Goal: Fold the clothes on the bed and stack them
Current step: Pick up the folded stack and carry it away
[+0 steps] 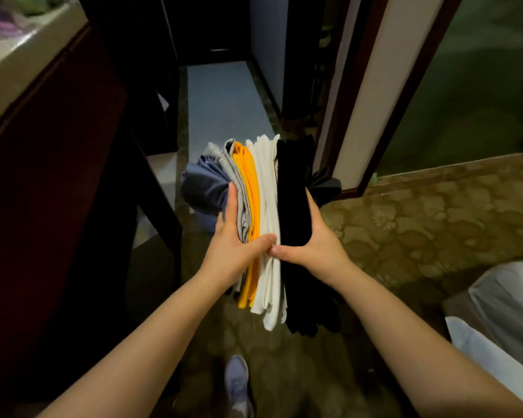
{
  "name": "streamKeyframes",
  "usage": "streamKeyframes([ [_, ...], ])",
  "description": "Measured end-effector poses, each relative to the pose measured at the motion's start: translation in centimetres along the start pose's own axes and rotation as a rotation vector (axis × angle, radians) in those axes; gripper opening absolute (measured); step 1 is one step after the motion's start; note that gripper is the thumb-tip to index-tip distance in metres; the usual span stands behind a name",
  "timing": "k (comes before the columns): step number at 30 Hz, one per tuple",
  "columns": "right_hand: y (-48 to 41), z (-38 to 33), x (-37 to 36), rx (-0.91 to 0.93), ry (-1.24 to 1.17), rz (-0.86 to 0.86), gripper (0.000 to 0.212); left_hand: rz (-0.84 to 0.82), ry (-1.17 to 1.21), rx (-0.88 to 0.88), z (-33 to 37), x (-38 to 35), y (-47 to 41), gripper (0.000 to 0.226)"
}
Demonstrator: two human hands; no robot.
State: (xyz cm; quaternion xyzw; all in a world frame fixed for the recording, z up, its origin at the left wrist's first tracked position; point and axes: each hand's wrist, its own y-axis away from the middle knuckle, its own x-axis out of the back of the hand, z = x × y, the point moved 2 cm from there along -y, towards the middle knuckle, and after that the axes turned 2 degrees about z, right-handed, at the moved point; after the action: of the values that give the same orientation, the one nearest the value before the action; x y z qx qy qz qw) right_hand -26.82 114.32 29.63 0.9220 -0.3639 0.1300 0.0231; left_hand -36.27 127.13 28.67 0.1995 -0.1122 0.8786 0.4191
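Observation:
A stack of folded clothes (266, 206) is held on its side in front of me above the floor, with blue, grey, orange, white and black layers showing edge-on. My left hand (236, 239) grips the blue and grey side, its thumb across the near edge. On the black side my right hand (311, 239) grips the stack, and its thumb meets the left thumb. The bed's white sheet (507, 309) shows at the lower right corner.
A dark wooden cabinet (52, 176) with a pale top stands close on the left. A doorway with a dark frame (344, 116) opens ahead onto a lighter floor. Patterned carpet (435, 221) spreads to the right. My shoe (237, 384) is below the stack.

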Motion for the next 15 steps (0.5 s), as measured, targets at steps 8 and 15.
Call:
streamKeyframes([
  [8, -16.0, 0.0, -0.8, 0.002, 0.008, 0.075, 0.111, -0.058, 0.071, -0.074, -1.7, 2.5, -17.2, 0.104],
  [15, -31.7, 0.6, -0.4, 0.022, 0.003, 0.093, 0.111, -0.065, 0.038, -0.090, -2.3, 4.5, -32.9, 0.105],
])
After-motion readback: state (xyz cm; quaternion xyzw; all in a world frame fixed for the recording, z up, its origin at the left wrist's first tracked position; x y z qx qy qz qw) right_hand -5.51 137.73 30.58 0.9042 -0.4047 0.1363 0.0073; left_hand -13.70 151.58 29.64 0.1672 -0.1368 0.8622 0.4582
